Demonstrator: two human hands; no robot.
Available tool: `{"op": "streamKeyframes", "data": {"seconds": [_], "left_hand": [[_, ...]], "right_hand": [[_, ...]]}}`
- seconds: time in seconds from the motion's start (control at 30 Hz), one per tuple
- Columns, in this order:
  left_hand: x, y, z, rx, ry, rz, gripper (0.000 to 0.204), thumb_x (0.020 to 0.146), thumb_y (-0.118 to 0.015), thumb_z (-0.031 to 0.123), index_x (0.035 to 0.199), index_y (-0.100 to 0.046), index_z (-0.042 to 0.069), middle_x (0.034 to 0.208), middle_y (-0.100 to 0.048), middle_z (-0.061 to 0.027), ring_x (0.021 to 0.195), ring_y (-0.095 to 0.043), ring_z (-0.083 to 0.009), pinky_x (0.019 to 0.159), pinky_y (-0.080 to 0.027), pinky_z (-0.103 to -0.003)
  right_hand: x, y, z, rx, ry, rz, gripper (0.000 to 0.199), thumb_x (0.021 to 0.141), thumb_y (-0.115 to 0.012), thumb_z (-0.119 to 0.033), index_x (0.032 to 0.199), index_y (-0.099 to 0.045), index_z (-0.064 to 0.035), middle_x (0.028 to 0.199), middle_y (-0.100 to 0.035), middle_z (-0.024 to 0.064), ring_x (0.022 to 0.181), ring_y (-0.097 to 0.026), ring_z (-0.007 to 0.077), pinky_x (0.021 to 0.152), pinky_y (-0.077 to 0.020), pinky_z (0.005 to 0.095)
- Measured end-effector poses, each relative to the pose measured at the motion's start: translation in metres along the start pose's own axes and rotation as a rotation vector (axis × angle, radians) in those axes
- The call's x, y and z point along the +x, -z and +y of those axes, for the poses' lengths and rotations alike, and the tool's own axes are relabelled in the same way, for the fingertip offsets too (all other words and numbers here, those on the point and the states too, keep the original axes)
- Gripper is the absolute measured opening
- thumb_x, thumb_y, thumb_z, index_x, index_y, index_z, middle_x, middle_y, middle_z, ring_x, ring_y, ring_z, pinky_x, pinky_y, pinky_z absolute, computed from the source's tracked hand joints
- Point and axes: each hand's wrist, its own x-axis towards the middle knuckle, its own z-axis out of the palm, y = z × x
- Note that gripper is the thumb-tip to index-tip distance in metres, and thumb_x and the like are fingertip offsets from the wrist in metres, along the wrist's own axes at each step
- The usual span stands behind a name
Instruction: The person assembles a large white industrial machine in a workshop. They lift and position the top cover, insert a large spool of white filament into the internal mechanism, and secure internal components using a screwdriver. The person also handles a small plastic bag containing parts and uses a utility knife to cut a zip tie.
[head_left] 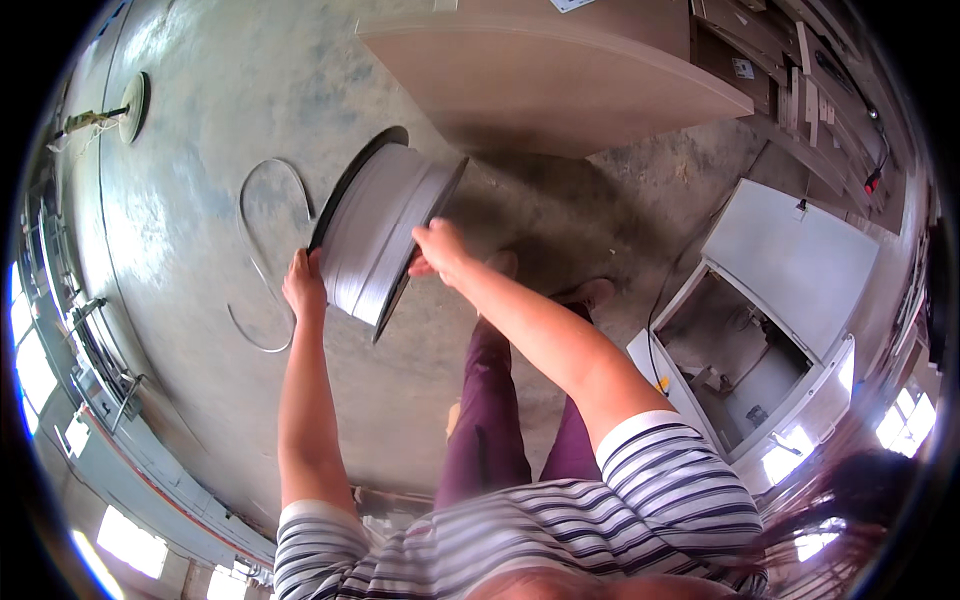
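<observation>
A large spool (pixel 375 235) with black flanges, wound full of white strip, is tilted in front of me. My left hand (pixel 305 284) is closed on the rim of its left flange. At the right flange, my right hand (pixel 437 250) has its fingers curled round the edge. A loose grey-white length of strip (pixel 242 215) lies curved on the floor left of the spool, its lower end passing near my left wrist. Whether the spool touches the floor, I cannot tell.
Stacked brown boards (pixel 560 80) stand ahead, with more offcuts at the far right. An open white cabinet (pixel 790 260) sits on my right, a black cable (pixel 665 290) beside it. A round disc on a rod (pixel 133 108) is at the far left. Concrete floor (pixel 200 330) surrounds my feet.
</observation>
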Motion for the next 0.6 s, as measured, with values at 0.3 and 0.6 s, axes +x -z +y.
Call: {"op": "streamKeyframes", "data": {"seconds": [0.3, 0.6], "left_hand": [[0.026, 0.002, 0.028, -0.128, -0.069, -0.019, 0.034, 0.097, -0.047, 0.034, 0.112, -0.057, 0.004, 0.103, -0.063, -0.0212, 0.095, -0.058, -0.0416, 0.078, -0.047, -0.047], [0.023, -0.004, 0.015, -0.205, -0.096, -0.007, 0.038, 0.098, -0.045, 0.035, 0.11, -0.058, 0.001, 0.102, -0.063, -0.0234, 0.094, -0.058, -0.0427, 0.08, -0.047, -0.047]], "right_hand": [[-0.018, 0.009, -0.03, -0.059, 0.057, -0.015, 0.032, 0.088, -0.06, -0.024, 0.1, -0.05, 0.004, 0.088, -0.063, 0.015, 0.066, -0.067, 0.024, 0.055, -0.0568, 0.0363], [-0.048, 0.049, -0.014, 0.027, 0.004, -0.093, 0.038, 0.09, -0.062, -0.038, 0.099, -0.054, -0.0018, 0.084, -0.063, 0.0082, 0.068, -0.065, 0.0184, 0.064, -0.054, 0.0326]]}}
